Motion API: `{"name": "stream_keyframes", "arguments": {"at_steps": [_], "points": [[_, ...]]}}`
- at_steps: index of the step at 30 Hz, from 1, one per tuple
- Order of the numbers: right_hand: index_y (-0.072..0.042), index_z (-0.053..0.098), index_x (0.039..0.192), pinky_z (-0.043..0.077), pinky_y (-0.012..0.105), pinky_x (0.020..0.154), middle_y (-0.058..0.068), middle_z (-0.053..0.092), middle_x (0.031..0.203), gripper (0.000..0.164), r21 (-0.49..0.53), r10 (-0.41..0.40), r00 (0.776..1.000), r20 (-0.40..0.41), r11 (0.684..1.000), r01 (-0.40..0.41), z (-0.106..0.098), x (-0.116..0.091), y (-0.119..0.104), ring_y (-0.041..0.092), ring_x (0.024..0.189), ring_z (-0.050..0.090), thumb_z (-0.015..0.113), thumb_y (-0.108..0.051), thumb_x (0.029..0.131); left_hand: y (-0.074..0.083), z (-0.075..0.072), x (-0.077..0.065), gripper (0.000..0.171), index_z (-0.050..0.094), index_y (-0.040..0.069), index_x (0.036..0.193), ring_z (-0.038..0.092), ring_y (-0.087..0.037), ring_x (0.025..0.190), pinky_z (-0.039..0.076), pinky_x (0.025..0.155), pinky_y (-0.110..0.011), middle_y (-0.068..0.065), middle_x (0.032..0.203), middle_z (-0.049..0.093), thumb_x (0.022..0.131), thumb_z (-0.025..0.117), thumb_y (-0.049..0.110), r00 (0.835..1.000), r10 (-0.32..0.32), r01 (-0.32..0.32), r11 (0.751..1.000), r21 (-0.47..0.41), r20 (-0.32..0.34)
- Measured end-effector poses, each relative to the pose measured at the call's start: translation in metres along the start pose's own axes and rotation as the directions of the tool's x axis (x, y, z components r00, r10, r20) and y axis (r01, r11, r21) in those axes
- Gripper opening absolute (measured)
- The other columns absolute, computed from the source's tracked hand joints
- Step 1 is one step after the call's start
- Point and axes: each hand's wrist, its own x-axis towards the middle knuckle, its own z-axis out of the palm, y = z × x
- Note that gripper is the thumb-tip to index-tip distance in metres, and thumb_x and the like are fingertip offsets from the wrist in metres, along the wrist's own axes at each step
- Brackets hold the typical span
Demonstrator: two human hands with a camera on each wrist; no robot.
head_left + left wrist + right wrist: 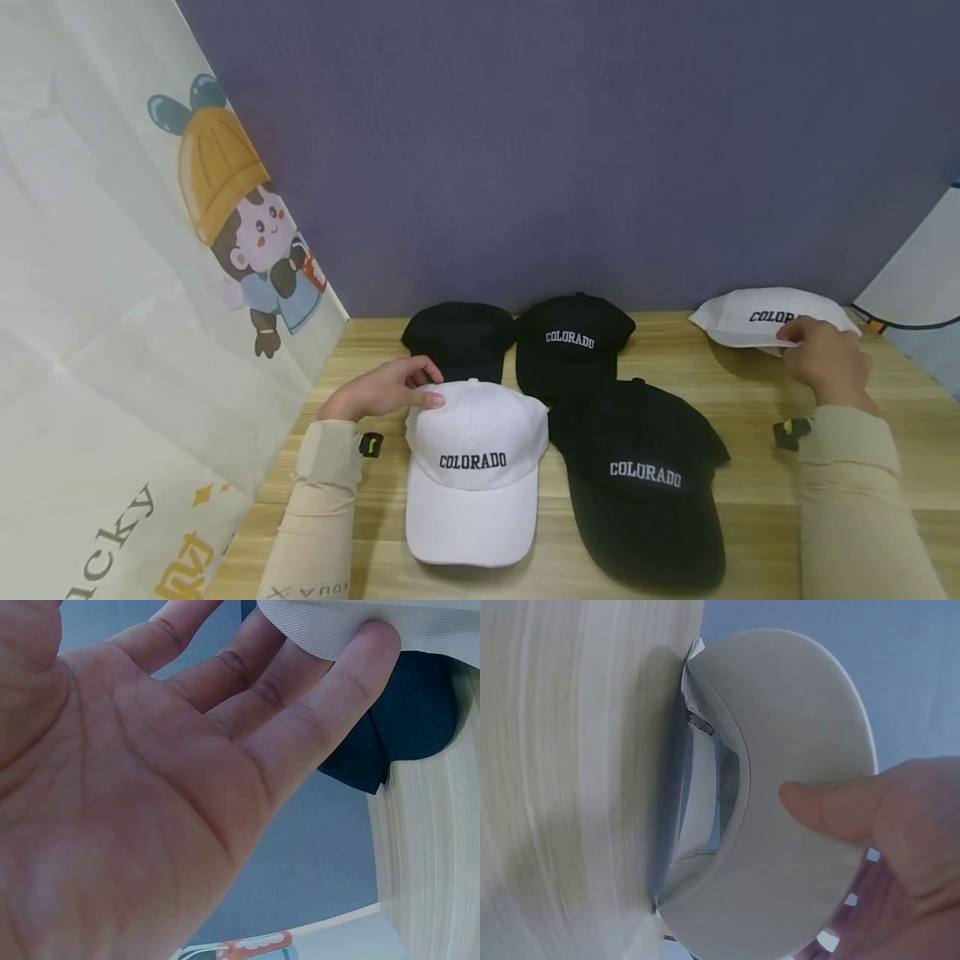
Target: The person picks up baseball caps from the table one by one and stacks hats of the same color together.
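Note:
My right hand (828,358) pinches the brim of a white cap (772,307) at the back right. In the right wrist view, the thumb lies across the underside of the brim (802,712), and the crown's opening faces the camera. A second white cap (476,442), lettered COLORADO, sits front left, its brim toward me. My left hand (390,387) touches the back left of its crown, fingers loosely extended. In the left wrist view, the fingertips meet white fabric (322,634). Right of this cap lies a black COLORADO cap (652,483).
Two more black caps stand behind, one plain-looking (457,333) and one lettered (570,358). They sit against a dark blue-grey panel (562,150). A pale printed sheet (112,292) bounds the wooden table (757,517) on the left.

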Motion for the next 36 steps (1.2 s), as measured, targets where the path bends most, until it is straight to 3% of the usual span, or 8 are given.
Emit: {"name": "stream_keyframes", "arguments": {"at_steps": [5,10,16,26,36], "points": [[-0.001,0.065,0.109,0.038,0.058,0.066,0.035,0.061,0.116,0.026,0.025,0.011,0.993,-0.118,1.0,-0.008,-0.002,-0.003,-0.007,0.059,0.103,0.05,0.056,-0.009,0.087,0.0,0.0,0.0,0.034,0.064,0.012,0.118,0.059,-0.021,0.092,0.049,0.082,-0.034,-0.008,0.103,0.064,0.093,0.076,0.031,1.0,0.0,0.0,1.0,0.002,0.001],[-0.002,0.069,0.11,0.04,0.058,0.066,0.035,0.059,0.12,0.023,0.066,0.042,0.979,-0.198,0.997,-0.029,-0.003,-0.003,-0.014,0.058,0.109,0.051,0.059,-0.014,0.093,0.0,0.0,-0.001,0.034,0.064,0.012,0.118,0.059,-0.022,0.093,0.049,0.084,-0.035,-0.009,0.103,0.064,0.093,0.076,0.031,1.0,0.002,-0.002,1.0,0.003,-0.001],[0.001,0.069,0.106,0.04,0.051,0.061,0.034,0.064,0.113,0.02,0.097,0.06,0.96,-0.274,0.995,-0.035,-0.004,-0.001,-0.022,0.055,0.098,0.056,0.063,-0.016,0.097,-0.001,0.0,-0.002,0.034,0.064,0.012,0.118,0.059,-0.021,0.093,0.049,0.084,-0.035,-0.008,0.103,0.064,0.093,0.076,0.031,1.0,0.008,-0.008,1.0,0.004,0.0],[0.004,0.064,0.12,0.041,0.069,0.081,0.036,0.057,0.128,0.028,0.127,0.062,0.932,-0.358,0.992,-0.017,-0.006,-0.003,-0.031,0.06,0.113,0.051,0.057,-0.012,0.099,-0.001,0.0,-0.002,0.033,0.064,0.011,0.117,0.059,-0.02,0.091,0.049,0.082,-0.034,-0.008,0.101,0.064,0.093,0.077,0.03,1.0,0.023,-0.023,1.0,0.003,0.002],[0.005,0.066,0.119,0.041,0.07,0.09,0.036,0.062,0.121,0.027,0.13,0.021,0.896,-0.443,0.991,0.041,-0.01,-0.009,-0.039,0.06,0.11,0.053,0.058,-0.01,0.098,0.0,0.0,-0.001,0.034,0.063,0.012,0.118,0.059,-0.021,0.091,0.049,0.083,-0.034,-0.008,0.102,0.064,0.093,0.076,0.031,1.0,0.009,-0.009,1.0,0.006,0.001]]}}
